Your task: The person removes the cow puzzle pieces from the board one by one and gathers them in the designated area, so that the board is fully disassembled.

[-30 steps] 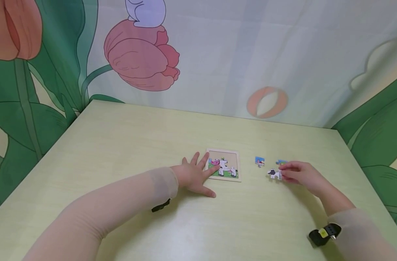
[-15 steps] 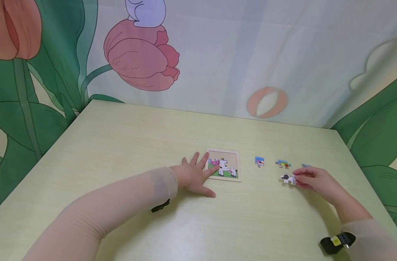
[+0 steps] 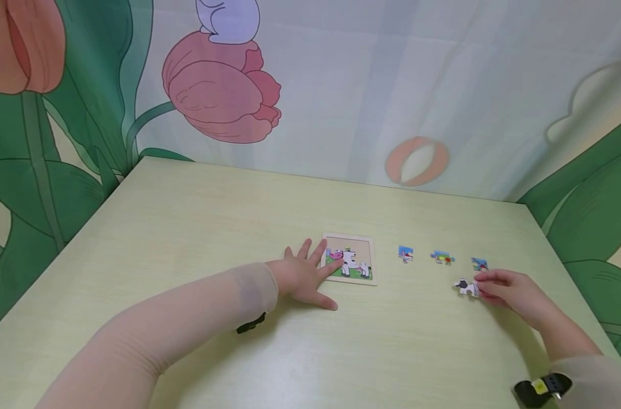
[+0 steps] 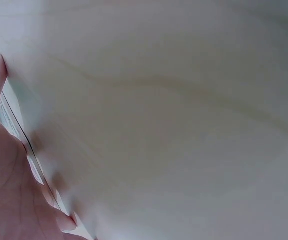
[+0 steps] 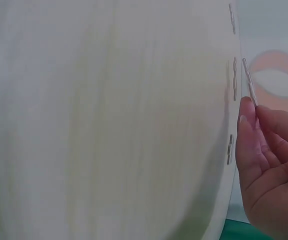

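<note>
My left hand [image 3: 310,275] lies with fingers spread over the left edge of a square wooden puzzle tray [image 3: 374,258]. Inside the tray, the lower part of a cow picture [image 3: 348,264] shows, with bare wood above it. Off to the right, my right hand [image 3: 515,295] pinches a white puzzle piece with a black patch [image 3: 465,287] between thumb and fingers. In the right wrist view that puzzle piece [image 5: 250,82] appears edge-on, raised off the table. The left wrist view shows the left hand [image 4: 14,185] at the left side, its fingers stretched out.
Three loose puzzle pieces lie in a row right of the tray: a blue one [image 3: 405,254], a blue-and-yellow one [image 3: 442,257] and another blue one [image 3: 479,263] just behind the right hand. A printed curtain [image 3: 331,102] hangs behind the pale table [image 3: 213,216].
My right hand has moved to the right with the black-and-white puzzle piece, uncovering the middle and far-right loose pieces. The left hand has stayed put on the tray.
</note>
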Tool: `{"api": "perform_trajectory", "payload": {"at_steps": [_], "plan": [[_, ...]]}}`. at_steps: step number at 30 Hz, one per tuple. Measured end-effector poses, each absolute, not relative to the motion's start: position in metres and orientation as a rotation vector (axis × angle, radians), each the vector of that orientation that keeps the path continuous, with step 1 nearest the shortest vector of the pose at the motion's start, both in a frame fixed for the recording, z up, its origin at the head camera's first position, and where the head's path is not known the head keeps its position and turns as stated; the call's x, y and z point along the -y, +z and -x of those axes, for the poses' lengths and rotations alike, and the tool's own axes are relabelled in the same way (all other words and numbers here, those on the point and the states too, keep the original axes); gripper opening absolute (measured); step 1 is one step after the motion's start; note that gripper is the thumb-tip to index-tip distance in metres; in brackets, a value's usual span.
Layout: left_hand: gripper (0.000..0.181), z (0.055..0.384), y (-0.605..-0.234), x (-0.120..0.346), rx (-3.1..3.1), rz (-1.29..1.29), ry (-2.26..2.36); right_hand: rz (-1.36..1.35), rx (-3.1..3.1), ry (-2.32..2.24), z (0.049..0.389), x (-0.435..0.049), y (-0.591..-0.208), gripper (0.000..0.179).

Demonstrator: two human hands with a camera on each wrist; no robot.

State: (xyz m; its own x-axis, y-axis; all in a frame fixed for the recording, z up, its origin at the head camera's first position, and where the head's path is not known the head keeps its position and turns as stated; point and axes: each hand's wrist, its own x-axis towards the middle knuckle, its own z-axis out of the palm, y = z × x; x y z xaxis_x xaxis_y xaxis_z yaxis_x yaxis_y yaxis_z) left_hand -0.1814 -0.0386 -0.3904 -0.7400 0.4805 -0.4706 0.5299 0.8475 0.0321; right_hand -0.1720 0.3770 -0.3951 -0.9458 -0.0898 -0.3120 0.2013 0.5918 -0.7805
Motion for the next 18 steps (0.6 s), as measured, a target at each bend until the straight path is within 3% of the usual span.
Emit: {"api": "perform_trajectory", "payload": {"at_steps": [18], "plan": [[0.094, 0.182, -0.393, 0.039, -2.551, -0.753, -0.131, -0.042, -2.518, -1.288, 0.165, -0.4, -0.398, 0.041]]}}
